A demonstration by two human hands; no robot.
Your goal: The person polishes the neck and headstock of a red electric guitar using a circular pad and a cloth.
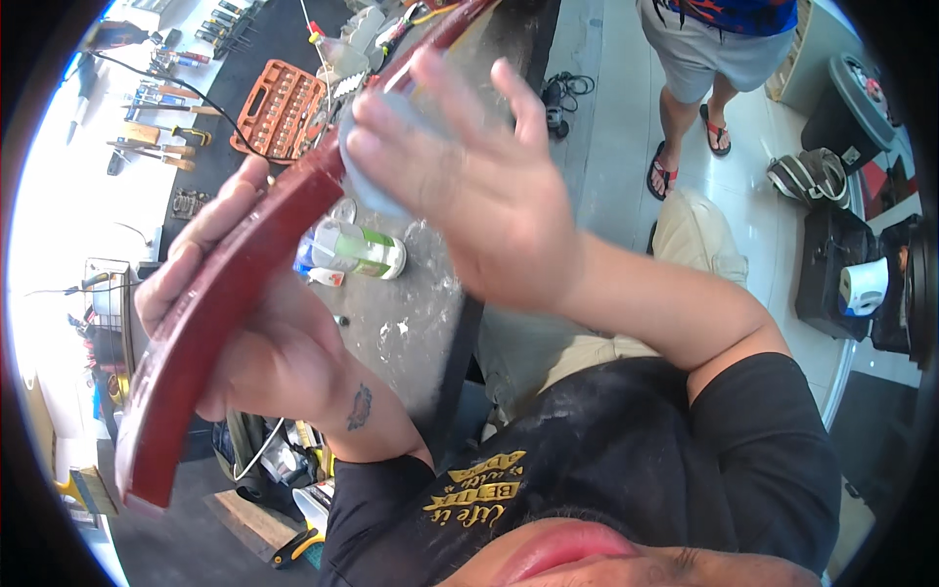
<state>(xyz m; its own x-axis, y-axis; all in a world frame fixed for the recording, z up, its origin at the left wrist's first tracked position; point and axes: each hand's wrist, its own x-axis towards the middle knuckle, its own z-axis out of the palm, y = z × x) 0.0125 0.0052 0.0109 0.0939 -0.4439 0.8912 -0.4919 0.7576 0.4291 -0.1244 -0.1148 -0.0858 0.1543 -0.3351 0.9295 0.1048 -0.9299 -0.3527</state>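
Observation:
A long, curved, dark red piece, apparently painted wood (210,303), runs aslant from the lower left up to the top edge. My left hand (284,352) is wrapped around it, with the fingers on its far side and the palm on its near side. Against its upper stretch lies a blue-grey sheet that looks like sandpaper (377,161), held under the fingers of my right hand (499,201). Two fingers of that hand stand away from the sheet, and motion blurs them. The sheet's underside is hidden.
Below the red piece, the dusty dark workbench (391,333) bears a green-and-white can (362,249). An orange socket-set case (279,110) lies open farther back. Hand tools (161,137) line the left. At upper right stands another person (719,59), near a dark bin (851,112).

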